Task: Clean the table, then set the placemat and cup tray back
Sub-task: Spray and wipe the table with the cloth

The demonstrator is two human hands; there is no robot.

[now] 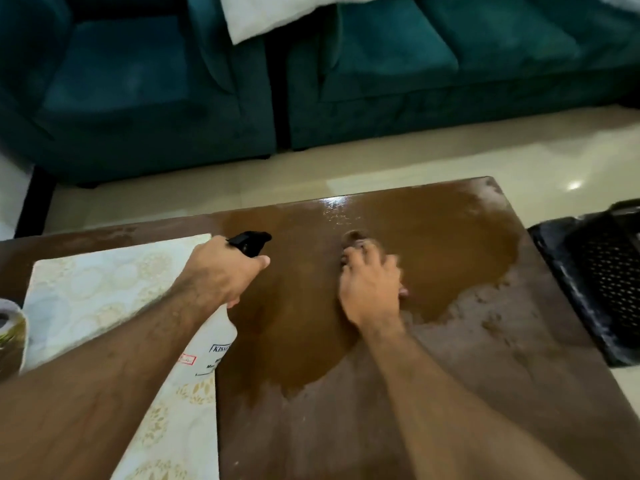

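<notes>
- The right hand (372, 289) presses a brown cloth (355, 239) near the middle of the table (467, 393), fingers curled over it.
- The left hand (221, 271) grips the spray bottle (214, 341).
- The placemat (104, 299) lies along the left edge.
- I think it is best to rub toward the dusty right edge and near corner next.
- The black tray (588, 278) sits off the right edge.

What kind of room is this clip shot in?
Most likely a home living room: a teal sofa and matching armchair stand on a glossy tiled floor, facing the low wooden table being wiped.
</notes>
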